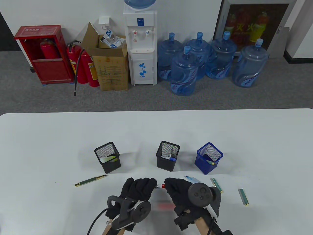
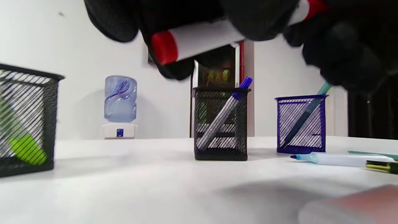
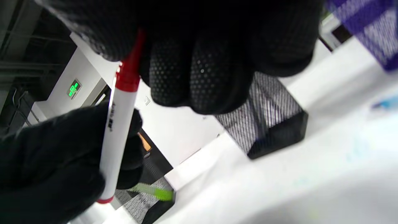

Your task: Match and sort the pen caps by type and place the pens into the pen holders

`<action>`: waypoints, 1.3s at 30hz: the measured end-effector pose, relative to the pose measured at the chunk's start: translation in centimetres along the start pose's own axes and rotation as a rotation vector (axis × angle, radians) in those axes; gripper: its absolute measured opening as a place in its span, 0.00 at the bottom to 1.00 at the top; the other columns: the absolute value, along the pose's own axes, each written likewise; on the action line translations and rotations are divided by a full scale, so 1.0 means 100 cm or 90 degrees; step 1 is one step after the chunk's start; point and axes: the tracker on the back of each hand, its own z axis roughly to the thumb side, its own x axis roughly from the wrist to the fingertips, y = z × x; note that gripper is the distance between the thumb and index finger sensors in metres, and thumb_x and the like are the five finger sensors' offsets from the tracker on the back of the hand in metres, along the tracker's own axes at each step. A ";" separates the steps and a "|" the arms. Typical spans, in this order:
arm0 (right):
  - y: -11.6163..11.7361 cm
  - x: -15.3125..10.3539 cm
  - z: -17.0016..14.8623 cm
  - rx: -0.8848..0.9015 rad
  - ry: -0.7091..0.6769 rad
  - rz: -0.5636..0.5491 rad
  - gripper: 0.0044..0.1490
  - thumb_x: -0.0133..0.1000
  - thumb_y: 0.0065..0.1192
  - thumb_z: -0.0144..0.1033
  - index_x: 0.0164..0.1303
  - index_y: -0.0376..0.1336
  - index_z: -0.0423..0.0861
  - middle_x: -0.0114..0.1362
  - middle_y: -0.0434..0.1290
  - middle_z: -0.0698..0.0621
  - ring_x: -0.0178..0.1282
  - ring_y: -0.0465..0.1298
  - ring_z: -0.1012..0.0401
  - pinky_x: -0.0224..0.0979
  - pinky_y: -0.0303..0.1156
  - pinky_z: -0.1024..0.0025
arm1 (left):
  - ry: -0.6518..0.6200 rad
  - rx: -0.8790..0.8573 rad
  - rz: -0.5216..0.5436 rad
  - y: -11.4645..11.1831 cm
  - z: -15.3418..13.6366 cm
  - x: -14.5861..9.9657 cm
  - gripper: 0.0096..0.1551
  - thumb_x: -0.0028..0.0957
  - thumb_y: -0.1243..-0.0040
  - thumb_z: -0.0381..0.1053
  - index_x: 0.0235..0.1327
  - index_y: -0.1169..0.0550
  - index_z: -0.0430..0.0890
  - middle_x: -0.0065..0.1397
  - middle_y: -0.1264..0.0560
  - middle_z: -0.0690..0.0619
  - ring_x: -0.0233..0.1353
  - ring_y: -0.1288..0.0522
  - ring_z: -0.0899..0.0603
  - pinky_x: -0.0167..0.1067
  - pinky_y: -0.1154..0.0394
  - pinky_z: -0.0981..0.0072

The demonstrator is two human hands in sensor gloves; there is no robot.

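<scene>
Both hands hold one red-and-white marker between them above the worktop. The left hand has its fingers curled round the white barrel, and the right hand has its fingers curled over the red end, so each grip is closed on the marker. In the right wrist view the barrel runs from the left glove up into the right fingers.

Just beyond the grip stands the middle black mesh holder, with a blue-capped pen leaning inside. Beyond and to the right of the grip is the blue mesh holder, also holding a pen. Beyond and to the left is another black mesh holder, with a green highlighter in it.

Close by the right hand lies a pale marker with a blue tip. Two green pieces with gold ends lie farther right. A green pen lies on the worktop left of the grip.
</scene>
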 end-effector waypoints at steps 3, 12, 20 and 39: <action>-0.025 0.014 0.011 -0.054 -0.017 -0.035 0.30 0.50 0.58 0.53 0.54 0.73 0.48 0.50 0.84 0.54 0.45 0.86 0.59 0.54 0.84 0.59 | 0.024 0.011 0.007 0.002 -0.014 -0.002 0.42 0.45 0.45 0.55 0.77 0.42 0.58 0.83 0.35 0.51 0.82 0.30 0.38 0.79 0.40 0.36; -0.049 0.067 0.035 -0.432 -0.017 -0.119 0.30 0.51 0.59 0.51 0.58 0.72 0.47 0.52 0.83 0.53 0.47 0.86 0.59 0.55 0.84 0.58 | 0.065 0.054 -0.040 0.002 -0.036 -0.005 0.44 0.43 0.46 0.60 0.78 0.40 0.59 0.84 0.34 0.49 0.84 0.32 0.35 0.79 0.42 0.33; -0.003 0.090 0.024 -0.492 0.004 -0.073 0.32 0.50 0.60 0.51 0.59 0.72 0.47 0.53 0.83 0.53 0.47 0.86 0.59 0.56 0.84 0.58 | 0.065 0.070 -0.081 -0.007 -0.035 -0.004 0.44 0.43 0.46 0.61 0.78 0.40 0.60 0.84 0.34 0.50 0.84 0.33 0.35 0.79 0.42 0.31; -0.028 0.033 -0.035 -0.586 0.080 0.146 0.38 0.41 0.70 0.54 0.62 0.72 0.51 0.60 0.83 0.55 0.55 0.86 0.59 0.57 0.84 0.58 | 0.064 0.102 -0.087 -0.005 -0.034 -0.004 0.42 0.43 0.45 0.61 0.77 0.37 0.60 0.81 0.30 0.51 0.81 0.27 0.37 0.78 0.41 0.30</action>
